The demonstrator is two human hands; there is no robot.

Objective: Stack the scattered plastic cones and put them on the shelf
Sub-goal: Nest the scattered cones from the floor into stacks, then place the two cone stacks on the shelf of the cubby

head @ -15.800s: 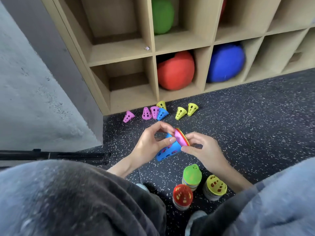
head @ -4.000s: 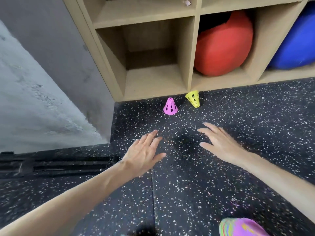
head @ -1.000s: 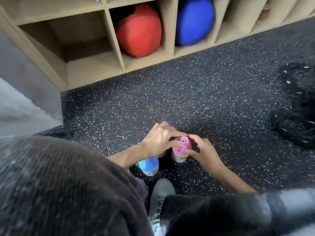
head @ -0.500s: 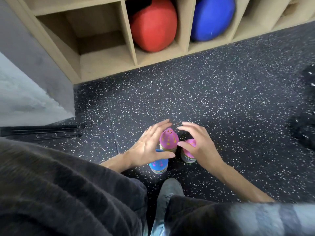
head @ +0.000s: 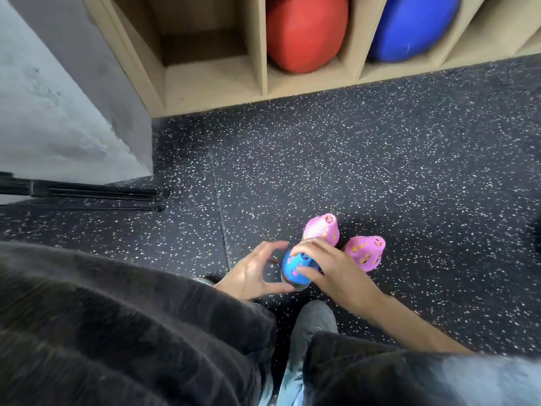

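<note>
Head view: your right hand (head: 336, 271) grips the blue stack (head: 295, 269) from above; left hand (head: 251, 271) open beside it. Two pink stacks (head: 322, 230) stand just beyond.

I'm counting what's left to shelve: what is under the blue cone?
Under the blue cone a few rims of other cones show, so it tops a stack. How many cannot be seen: the right hand and the cone itself cover them.

Head camera: looking steeply down, close over hands (head: 336, 276), facing floor (head: 380, 171) and shelf (head: 260, 54) ahead.
</note>
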